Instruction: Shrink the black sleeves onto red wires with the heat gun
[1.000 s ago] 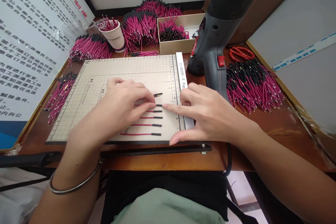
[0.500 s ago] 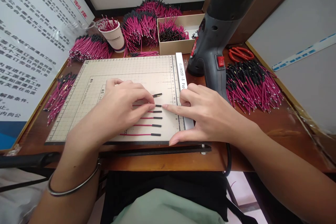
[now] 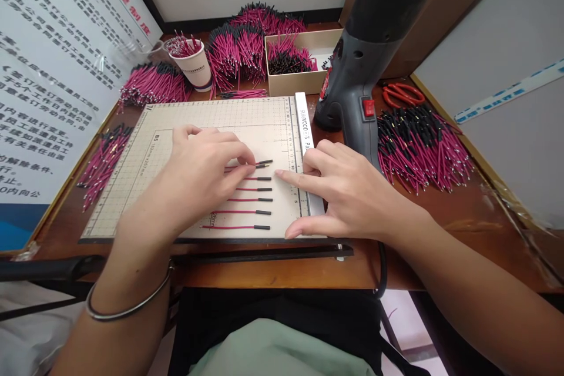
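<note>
My left hand (image 3: 205,167) is closed in a pinch on a pink wire with a black sleeve (image 3: 262,165) near the upper end of a row. Another black-sleeved tip lies right above it, almost touching. Below, several pink wires with black sleeves (image 3: 263,212) lie side by side on the beige gridded board (image 3: 202,114), sleeves toward the right. My right hand (image 3: 341,191) rests at the board's right edge, holding nothing. Its index finger points at the sleeve ends, a small gap away. The thumb is spread and the other fingers are curled.
A grey heat gun (image 3: 359,70) stands behind my right hand. Bundles of pink wires (image 3: 418,150), red-handled pliers (image 3: 403,94), a paper cup (image 3: 196,70) of wires and a cardboard box (image 3: 295,82) surround the board. A black bar (image 3: 264,254) runs along its front.
My left hand has drawn back from the wire now lying in the row and pinches another one above it. My right index finger has moved slightly up, off the sleeve end.
</note>
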A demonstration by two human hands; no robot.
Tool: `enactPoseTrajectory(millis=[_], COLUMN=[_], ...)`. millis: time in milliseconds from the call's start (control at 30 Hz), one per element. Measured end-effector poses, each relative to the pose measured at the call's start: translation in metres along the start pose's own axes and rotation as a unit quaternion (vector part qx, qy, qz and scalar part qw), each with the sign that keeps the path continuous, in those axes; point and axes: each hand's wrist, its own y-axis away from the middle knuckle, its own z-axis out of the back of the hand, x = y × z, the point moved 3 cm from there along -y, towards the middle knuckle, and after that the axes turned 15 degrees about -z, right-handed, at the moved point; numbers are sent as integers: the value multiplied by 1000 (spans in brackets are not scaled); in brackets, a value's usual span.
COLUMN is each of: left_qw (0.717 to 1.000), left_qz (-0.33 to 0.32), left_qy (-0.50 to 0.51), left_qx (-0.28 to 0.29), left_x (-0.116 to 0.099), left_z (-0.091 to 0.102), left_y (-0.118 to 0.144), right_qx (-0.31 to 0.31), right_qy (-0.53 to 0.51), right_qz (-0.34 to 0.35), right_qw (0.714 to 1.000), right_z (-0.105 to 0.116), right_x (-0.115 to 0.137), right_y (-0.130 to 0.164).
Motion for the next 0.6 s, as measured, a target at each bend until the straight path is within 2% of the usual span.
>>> enactPoseTrajectory(millis=[333,600], left_qw=[1000,1000], left_qz=[-18,-13], left_qy=[2,0], left_qx=[21,24], left_x=[0,0], left_z=[0,0], left_y=[-3,-4], right_qx=[12,23], right_qy=[4,5], right_qz=[-42,-44], right_qw=[999,999], right_z=[-5,-6], right_x=[1,0], right_y=[-2,-2])
